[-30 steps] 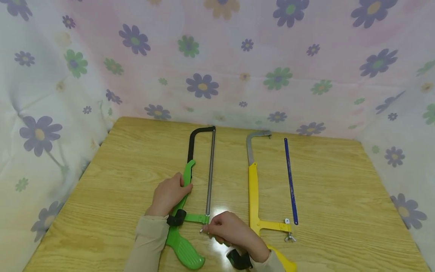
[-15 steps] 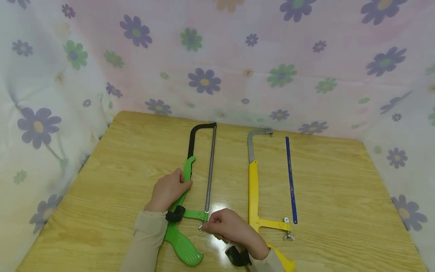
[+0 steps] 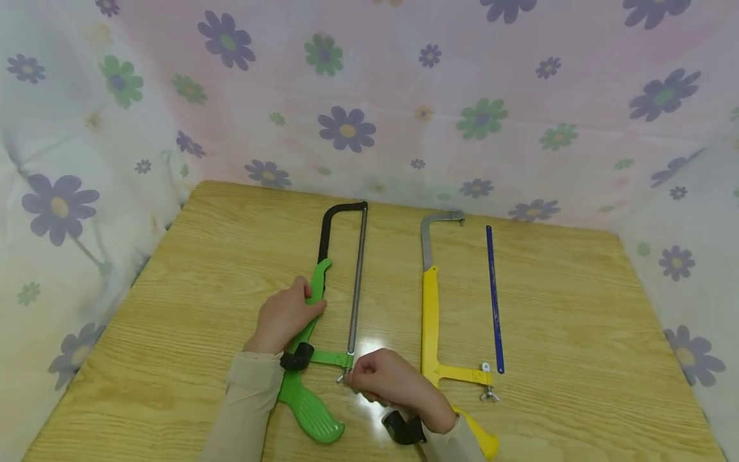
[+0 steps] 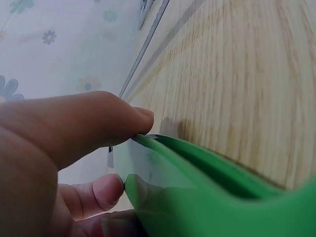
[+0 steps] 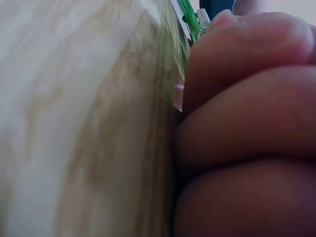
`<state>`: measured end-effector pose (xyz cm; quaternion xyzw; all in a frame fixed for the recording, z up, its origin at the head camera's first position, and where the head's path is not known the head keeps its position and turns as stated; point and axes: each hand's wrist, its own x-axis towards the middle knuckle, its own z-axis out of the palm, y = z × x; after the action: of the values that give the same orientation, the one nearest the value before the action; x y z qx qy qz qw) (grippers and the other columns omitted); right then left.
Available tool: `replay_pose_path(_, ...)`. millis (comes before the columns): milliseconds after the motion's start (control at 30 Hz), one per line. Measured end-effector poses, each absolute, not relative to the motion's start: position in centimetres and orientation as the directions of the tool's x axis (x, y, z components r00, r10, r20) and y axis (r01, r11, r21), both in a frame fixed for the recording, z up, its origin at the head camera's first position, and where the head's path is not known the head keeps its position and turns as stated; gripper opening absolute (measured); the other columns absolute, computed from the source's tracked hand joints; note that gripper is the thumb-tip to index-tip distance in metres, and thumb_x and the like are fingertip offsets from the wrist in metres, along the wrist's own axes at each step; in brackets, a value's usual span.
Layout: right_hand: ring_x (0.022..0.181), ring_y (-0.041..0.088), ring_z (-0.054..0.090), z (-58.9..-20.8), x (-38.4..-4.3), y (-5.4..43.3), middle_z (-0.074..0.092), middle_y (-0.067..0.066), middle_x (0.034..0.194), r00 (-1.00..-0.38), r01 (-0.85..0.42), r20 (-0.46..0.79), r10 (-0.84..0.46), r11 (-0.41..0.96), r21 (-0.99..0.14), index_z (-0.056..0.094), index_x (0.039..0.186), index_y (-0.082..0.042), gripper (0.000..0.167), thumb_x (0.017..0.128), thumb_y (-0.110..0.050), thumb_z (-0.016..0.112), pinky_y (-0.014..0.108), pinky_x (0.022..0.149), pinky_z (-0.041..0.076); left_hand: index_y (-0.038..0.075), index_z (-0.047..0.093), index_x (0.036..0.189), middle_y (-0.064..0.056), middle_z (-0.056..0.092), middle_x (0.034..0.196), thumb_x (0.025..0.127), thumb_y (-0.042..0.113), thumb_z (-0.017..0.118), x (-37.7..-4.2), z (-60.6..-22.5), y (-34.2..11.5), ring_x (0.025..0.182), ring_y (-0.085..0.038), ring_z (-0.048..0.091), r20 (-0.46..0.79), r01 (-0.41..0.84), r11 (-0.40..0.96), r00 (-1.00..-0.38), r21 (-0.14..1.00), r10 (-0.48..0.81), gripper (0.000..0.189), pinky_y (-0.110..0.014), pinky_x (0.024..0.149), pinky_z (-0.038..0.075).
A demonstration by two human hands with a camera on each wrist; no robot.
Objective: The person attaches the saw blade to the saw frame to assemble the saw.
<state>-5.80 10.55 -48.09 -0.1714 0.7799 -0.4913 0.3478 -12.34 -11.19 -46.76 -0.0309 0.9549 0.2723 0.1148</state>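
A green hacksaw point(image 3: 314, 414) with a black front arm lies on the table, its grey blade point(image 3: 358, 276) fitted along the right side. My left hand point(image 3: 285, 316) holds the green frame at mid-length, thumb on one side and fingertips on the other, as the left wrist view also shows at the frame's edge point(image 4: 173, 173). At the near end of the blade, my right hand point(image 3: 392, 380) pinches the small metal wing nut point(image 3: 340, 378), which its fingers partly cover. In the right wrist view its curled fingers point(image 5: 247, 123) lie close against the tabletop.
Right of the green saw lies a yellow hacksaw frame point(image 3: 430, 314) with no blade in it, its handle partly behind the right wrist. Its own wing nut point(image 3: 489, 395) sticks out near a loose blue blade point(image 3: 494, 301). Flowered cloth point(image 3: 398, 115) surrounds the wooden table point(image 3: 577, 308).
The head view has tilted slightly, so everything sits a little higher in it. Both hands keep their places on the green hacksaw, with only slight movement of the right fingers at the wing nut.
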Motion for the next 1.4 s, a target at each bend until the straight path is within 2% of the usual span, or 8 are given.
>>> replay_pose_path(300, 0.028, 0.005, 0.027, -48.16, -5.95, 10.64, 0.048, -0.005, 0.044, -0.679, 0.046, -0.359, -0.640, 0.450, -0.892, 0.062, 0.064, -0.013, 0.039, 0.087, -0.042, 0.052, 0.024, 0.030, 0.024, 0.013, 0.047, 0.096, -0.003, 0.049, 0.059, 0.079, 0.046, 0.058, -12.34, -46.78, -11.16, 0.046, -0.019, 0.044, -0.240, -0.126, 0.850, -0.971, 0.512, 0.001, 0.038, -0.031, 0.041, 0.031)
replay_pose_path(400, 0.028, 0.006, 0.027, -48.06, -6.03, 10.61, 0.049, -0.004, 0.044, -0.670, 0.068, -0.364, -0.647, 0.434, -0.898, 0.065, 0.067, -0.013, 0.039, 0.088, -0.043, 0.051, 0.024, 0.029, 0.024, 0.011, 0.046, 0.110, -0.004, 0.050, 0.058, 0.080, 0.047, 0.057, -12.43, -46.72, -11.07, 0.046, -0.019, 0.045, -0.249, -0.135, 0.854, -0.969, 0.503, -0.007, 0.048, -0.032, 0.041, 0.032)
replay_pose_path(500, 0.028, 0.006, 0.028, -47.96, -6.03, 10.55, 0.049, -0.003, 0.044, -0.665, 0.082, -0.370, -0.649, 0.429, -0.900, 0.066, 0.069, -0.012, 0.039, 0.088, -0.043, 0.051, 0.025, 0.030, 0.024, 0.010, 0.037, 0.130, -0.005, 0.052, 0.058, 0.080, 0.048, 0.055, -12.51, -46.66, -11.01, 0.045, -0.019, 0.046, -0.270, -0.152, 0.861, -0.963, 0.486, -0.017, 0.065, -0.033, 0.040, 0.033)
replay_pose_path(600, 0.028, 0.006, 0.028, -47.98, -5.98, 10.49, 0.048, -0.003, 0.044, -0.667, 0.077, -0.371, -0.647, 0.435, -0.897, 0.065, 0.068, -0.012, 0.040, 0.087, -0.044, 0.051, 0.025, 0.030, 0.024, 0.011, 0.030, 0.138, -0.006, 0.056, 0.063, 0.080, 0.047, 0.054, -12.50, -46.61, -11.00, 0.047, -0.019, 0.047, -0.276, -0.154, 0.865, -0.961, 0.478, -0.019, 0.072, -0.033, 0.041, 0.034)
replay_pose_path(800, 0.028, 0.005, 0.028, -48.03, -5.90, 10.48, 0.047, -0.004, 0.043, -0.665, 0.045, -0.360, -0.654, 0.447, -0.894, 0.061, 0.062, -0.011, 0.045, 0.087, -0.046, 0.050, 0.024, 0.030, 0.024, 0.014, 0.032, 0.137, -0.006, 0.058, 0.069, 0.081, 0.046, 0.053, -12.38, -46.54, -11.01, 0.050, -0.019, 0.048, -0.261, -0.129, 0.867, -0.965, 0.482, 0.002, 0.068, -0.032, 0.042, 0.033)
replay_pose_path(1033, 0.030, 0.005, 0.028, -47.85, -5.98, 10.55, 0.047, -0.006, 0.045, -0.660, 0.054, -0.355, -0.662, 0.430, -0.901, 0.063, 0.066, -0.011, 0.034, 0.088, -0.035, 0.052, 0.023, 0.031, 0.024, 0.015, 0.034, 0.137, -0.006, 0.059, 0.071, 0.082, 0.046, 0.053, -12.40, -46.57, -10.99, 0.050, -0.019, 0.047, -0.243, -0.112, 0.866, -0.970, 0.487, 0.011, 0.066, -0.032, 0.042, 0.033)
replay_pose_path(1133, 0.030, 0.005, 0.028, -47.82, -5.95, 10.53, 0.044, -0.006, 0.043, -0.663, 0.054, -0.354, -0.660, 0.429, -0.901, 0.058, 0.063, -0.009, 0.036, 0.087, -0.035, 0.054, 0.023, 0.031, 0.024, 0.016, 0.034, 0.137, -0.007, 0.060, 0.073, 0.081, 0.046, 0.053, -12.46, -46.73, -11.03, 0.049, -0.019, 0.047, -0.244, -0.115, 0.865, -0.970, 0.489, 0.009, 0.066, -0.032, 0.042, 0.033)
replay_pose_path(1400, 0.032, 0.004, 0.030, -47.95, -5.91, 10.49, 0.039, -0.007, 0.044, -0.715, 0.087, -0.365, -0.596, 0.443, -0.892, 0.055, 0.069, -0.013, 0.029, 0.082, -0.039, 0.060, 0.023, 0.032, 0.027, 0.016, 0.034, 0.136, -0.008, 0.061, 0.076, 0.081, 0.047, 0.054, -12.53, -46.84, -11.07, 0.049, -0.019, 0.047, -0.240, -0.115, 0.863, -0.971, 0.492, 0.007, 0.066, -0.032, 0.041, 0.033)
